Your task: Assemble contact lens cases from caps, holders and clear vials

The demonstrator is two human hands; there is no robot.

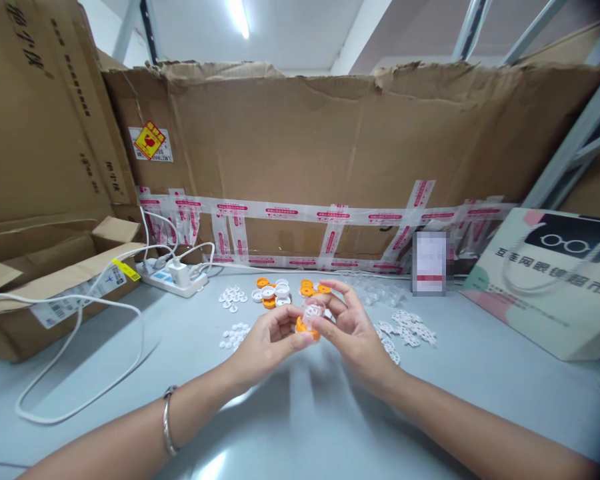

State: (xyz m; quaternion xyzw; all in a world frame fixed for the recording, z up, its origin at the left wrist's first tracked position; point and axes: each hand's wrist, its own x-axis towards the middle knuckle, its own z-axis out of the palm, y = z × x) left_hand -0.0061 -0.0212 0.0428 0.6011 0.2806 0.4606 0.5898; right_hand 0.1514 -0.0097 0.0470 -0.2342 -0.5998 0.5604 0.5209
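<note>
Above the middle of the table, my left hand (273, 339) pinches a round orange plastic cap (307, 329) by its left side. My right hand (356, 335) has its thumb and fingers closed around a clear plastic piece (313, 309) with a white part inside, sitting on the orange cap. The fingers partly cover both pieces, so how they join is hard to see. Just behind the hands lie orange and white round caps (270, 292) and a group of orange caps (314, 287). White flat openwork pieces (411, 327) spread to the right of my right hand.
Small white stemmed discs (233, 297) and small white pieces (234, 336) lie to the left. Clear plastic parts (375, 289) are at the back. A power strip (180, 280), white cable (141, 347), open carton (65, 300) and paper bag (540, 293) flank the table; cardboard (305, 147) walls the back.
</note>
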